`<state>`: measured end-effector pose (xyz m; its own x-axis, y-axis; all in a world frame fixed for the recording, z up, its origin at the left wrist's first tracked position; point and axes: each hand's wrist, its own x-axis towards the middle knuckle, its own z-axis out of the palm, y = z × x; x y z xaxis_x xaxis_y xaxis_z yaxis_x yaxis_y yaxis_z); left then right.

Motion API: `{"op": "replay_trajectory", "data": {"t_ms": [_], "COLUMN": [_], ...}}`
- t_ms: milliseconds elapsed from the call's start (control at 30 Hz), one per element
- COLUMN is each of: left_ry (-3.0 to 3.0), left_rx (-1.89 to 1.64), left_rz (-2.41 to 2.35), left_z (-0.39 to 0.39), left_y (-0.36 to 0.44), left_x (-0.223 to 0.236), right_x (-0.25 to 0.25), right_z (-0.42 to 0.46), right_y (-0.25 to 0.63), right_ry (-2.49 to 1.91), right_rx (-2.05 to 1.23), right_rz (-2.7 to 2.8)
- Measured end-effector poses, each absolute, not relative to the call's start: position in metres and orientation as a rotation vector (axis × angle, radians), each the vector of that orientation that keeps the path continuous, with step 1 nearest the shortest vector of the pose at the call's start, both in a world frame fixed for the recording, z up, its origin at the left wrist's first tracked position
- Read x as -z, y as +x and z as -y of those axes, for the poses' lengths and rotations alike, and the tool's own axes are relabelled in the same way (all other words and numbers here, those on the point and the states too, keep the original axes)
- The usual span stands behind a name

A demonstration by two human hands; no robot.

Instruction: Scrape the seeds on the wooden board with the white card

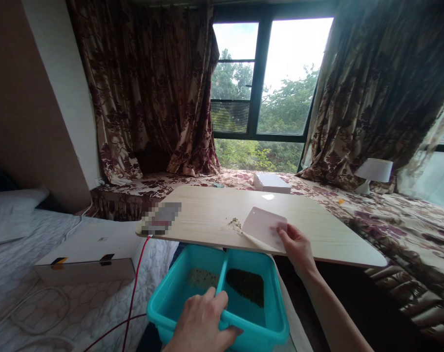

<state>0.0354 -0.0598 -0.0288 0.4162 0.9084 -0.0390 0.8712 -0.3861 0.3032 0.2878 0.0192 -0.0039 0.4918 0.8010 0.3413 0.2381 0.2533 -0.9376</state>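
My left hand (203, 318) is closed on the near end of the divider of a turquoise two-compartment tub (282, 318). Pale grains (203, 277) lie in the tub's left compartment, and dark green grains (247, 286) are heaped in the right one. Between the fingers of my right hand (298, 247) is a thin whitish plastic sheet (264, 226), tilted over the front edge of a light wooden tabletop (317, 220). A small scatter of greenish bits (234, 224) lies on the tabletop, just left of the sheet.
A blurred-out flat object (162, 218) rests on the tabletop's left end, with a red cable (137, 274) running down from there. A white box (93, 249) lies on the bed at left. Behind the table are another box (272, 183) and a lamp (374, 171) on the window ledge.
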Motion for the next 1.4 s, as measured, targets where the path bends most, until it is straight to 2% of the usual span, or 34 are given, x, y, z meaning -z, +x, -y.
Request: {"op": "replay_trajectory", "data": {"t_ms": [767, 1400], "left_ry": [2.333, 2.323], "left_rx": [-0.023, 0.002], "left_rz": [-1.539, -1.568], "left_z": [0.064, 0.063], "left_y": [0.037, 0.040], "left_x": [0.002, 0.009], "right_x": [0.000, -0.006], "right_z": [-0.021, -0.023], "right_y": [0.295, 0.287], "right_ry": [-1.311, -1.265], "right_rx": [-0.454, -0.484], "right_rz": [1.056, 1.126]}}
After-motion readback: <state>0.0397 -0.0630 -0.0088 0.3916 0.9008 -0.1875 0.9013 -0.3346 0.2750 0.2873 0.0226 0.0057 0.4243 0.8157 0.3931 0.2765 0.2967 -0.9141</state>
